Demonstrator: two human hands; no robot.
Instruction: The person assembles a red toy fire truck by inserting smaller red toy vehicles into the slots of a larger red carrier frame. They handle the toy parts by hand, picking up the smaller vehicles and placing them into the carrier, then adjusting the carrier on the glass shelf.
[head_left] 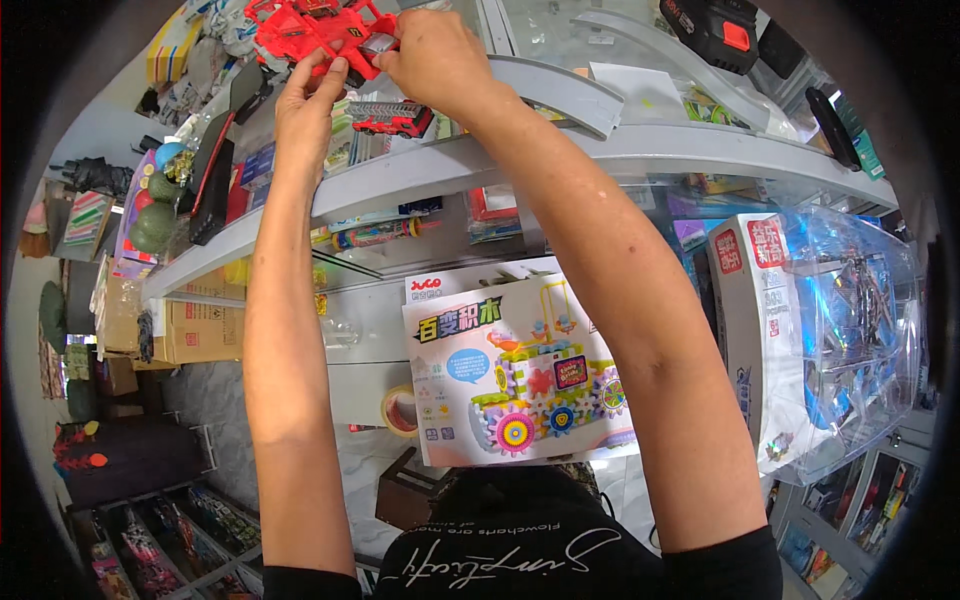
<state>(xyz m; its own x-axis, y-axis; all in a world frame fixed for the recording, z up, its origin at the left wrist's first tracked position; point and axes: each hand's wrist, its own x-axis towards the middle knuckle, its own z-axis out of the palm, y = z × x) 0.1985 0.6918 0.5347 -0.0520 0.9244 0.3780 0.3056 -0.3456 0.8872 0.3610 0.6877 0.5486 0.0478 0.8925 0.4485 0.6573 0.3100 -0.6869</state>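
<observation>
A red plastic toy (290,35), partly cut off by the top edge, is held over the glass counter. Its exact kind is hard to tell. My left hand (308,95) pinches its near side between thumb and fingers. My right hand (440,62) is closed at its right side, by a small grey part (378,44); the fingertips are partly hidden. Just below, a small red toy fire truck (398,120) with a grey ladder sits on the counter.
Grey curved track pieces (560,90) and a black-and-red power tool battery (715,35) lie on the counter (450,155). Close to my body are a boxed gear-block set (520,370), a clear-fronted toy box (770,340) and a tape roll (398,410). Cardboard boxes (205,330) stand left.
</observation>
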